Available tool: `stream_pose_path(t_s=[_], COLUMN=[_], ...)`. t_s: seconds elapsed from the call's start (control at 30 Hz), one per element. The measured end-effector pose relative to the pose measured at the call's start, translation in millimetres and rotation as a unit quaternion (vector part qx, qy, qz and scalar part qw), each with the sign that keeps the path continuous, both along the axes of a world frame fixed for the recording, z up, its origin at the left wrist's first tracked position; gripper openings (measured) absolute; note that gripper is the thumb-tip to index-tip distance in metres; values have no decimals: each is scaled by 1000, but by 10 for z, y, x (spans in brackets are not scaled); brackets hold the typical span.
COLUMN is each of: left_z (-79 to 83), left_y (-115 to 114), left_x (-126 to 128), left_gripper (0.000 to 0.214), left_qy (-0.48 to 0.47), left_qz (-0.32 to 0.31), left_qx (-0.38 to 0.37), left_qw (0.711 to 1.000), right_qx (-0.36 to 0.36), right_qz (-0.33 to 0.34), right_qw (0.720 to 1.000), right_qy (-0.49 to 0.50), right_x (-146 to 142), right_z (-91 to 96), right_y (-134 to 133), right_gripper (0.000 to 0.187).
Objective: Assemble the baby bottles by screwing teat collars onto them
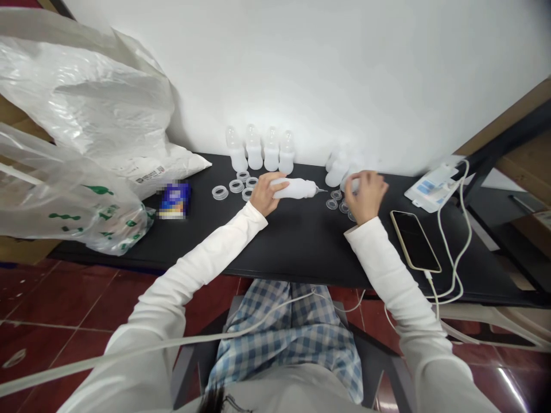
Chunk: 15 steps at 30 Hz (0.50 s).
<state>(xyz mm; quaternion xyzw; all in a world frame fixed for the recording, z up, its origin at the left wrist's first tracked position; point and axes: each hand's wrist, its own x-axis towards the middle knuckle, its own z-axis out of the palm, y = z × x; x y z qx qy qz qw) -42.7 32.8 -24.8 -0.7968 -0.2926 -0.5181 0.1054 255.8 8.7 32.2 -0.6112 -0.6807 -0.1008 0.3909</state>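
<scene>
My left hand (264,194) is wrapped around a white plastic bottle (297,188) that lies sideways above the black table (297,246), its pointed tip toward the right. My right hand (365,195) is curled over a small white piece by the clear rings (338,201); what its fingers hold is hidden. Several white bottles (260,150) stand upright in a row against the wall, with more rings (235,187) in front of them. Other white bottles (340,167) lie behind my right hand.
Large plastic bags (81,143) cover the table's left end, with a blue packet (174,199) beside them. A phone (415,240) on a white cable (451,252) lies at the right, near a white charger pack (433,186). The white wall stands close behind.
</scene>
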Motion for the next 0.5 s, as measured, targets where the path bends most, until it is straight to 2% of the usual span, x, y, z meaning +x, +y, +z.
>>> stream_pose_path(t_s=[0.07,0.1,0.2,0.27,0.33,0.4,0.5], left_z=[15,22,35,36,33,31,27], left_y=[-14,-16,-6,7,16,17,10], left_x=[13,23,56,72,77,76,80], left_gripper=[28,32,43,45,44,43,45], left_qy=[-33,-52,-98,-109,-107,-99,-80], left_qz=[8,10,29,45,52,47,35], left_qx=[-38,-52,-74,-84,-95,-108,-122], left_qw=[999,997,992,990,988,988,989], right_qx=[30,26,-38,-82,-91,-47,61], right_qz=[-151,-195,-247,-246,-232,-197,-75], right_qw=[988,980,968,966,968,977,991], right_qy=[-19,-26,-19,4,34,63,91], right_x=[163,235,390,444,470,466,376], right_z=[-26,-58,-157,-151,-62,67,187], right_y=[48,72,117,112,80,35,-21], right_gripper=[46,48,50,46,41,38,42])
